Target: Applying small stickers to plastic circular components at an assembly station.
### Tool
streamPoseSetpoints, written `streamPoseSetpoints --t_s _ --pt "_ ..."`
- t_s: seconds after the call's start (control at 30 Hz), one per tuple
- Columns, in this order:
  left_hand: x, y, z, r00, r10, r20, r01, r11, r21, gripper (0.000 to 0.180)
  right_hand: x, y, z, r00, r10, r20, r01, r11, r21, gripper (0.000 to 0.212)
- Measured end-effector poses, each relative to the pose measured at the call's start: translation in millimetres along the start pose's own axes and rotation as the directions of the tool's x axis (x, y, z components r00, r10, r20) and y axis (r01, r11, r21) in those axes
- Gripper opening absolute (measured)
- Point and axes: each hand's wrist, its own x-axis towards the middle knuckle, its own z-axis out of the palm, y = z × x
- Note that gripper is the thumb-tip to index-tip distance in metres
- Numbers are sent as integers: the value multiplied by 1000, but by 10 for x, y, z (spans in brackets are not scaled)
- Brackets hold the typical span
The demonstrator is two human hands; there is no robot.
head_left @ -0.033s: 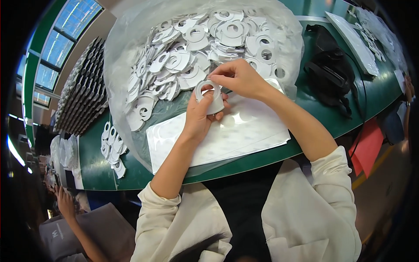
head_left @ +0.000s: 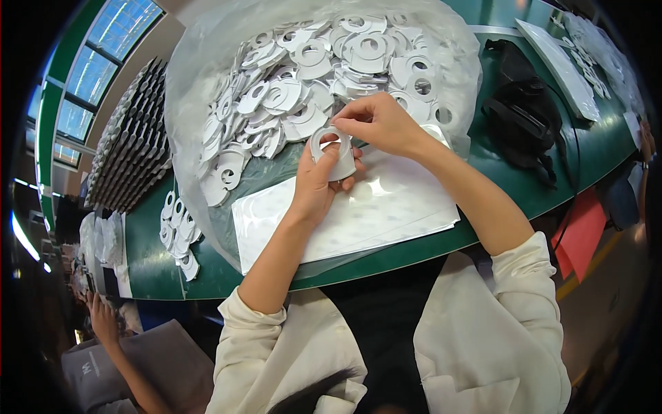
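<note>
Both grips, left hand (head_left: 318,181) and right hand (head_left: 376,124), pinched on white ring piece (head_left: 332,153) above sheet (head_left: 386,207) near table edge (head_left: 414,252).

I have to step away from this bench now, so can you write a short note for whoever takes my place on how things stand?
Left hand holds one white ring-shaped piece upright over the glossy white sheets.
Right hand pinches that piece's top edge.
A heap of the same white pieces lies on clear plastic film just beyond the hands.
A small stack of pieces sits apart at the left on the green table.
Done: cannot tell.
Left: the heap is large.
</note>
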Motion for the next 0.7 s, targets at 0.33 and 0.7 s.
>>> streamPoseSetpoints --t_s 0.33,0.7 --pt "-22 14 19 1000 7 6 -8 988 156 37 -32 -152 -16 1000 18 -12 -20 979 -204 21" --pt "-36 54 57 995 -58 86 42 983 181 93 -100 -199 92 991 -92 -100 11 789 -614 37"
